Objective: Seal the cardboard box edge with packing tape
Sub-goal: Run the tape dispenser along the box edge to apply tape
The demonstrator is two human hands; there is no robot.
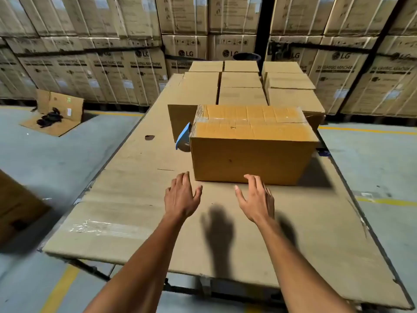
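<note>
While the closed brown cardboard box [252, 143] sits on the cardboard-covered bench [140, 211], the left hand [180, 197] and right hand [256, 199] hover just before it, fingers spread, holding nothing.

Tape dispenser [183, 137] half behind box [252, 143]
</note>
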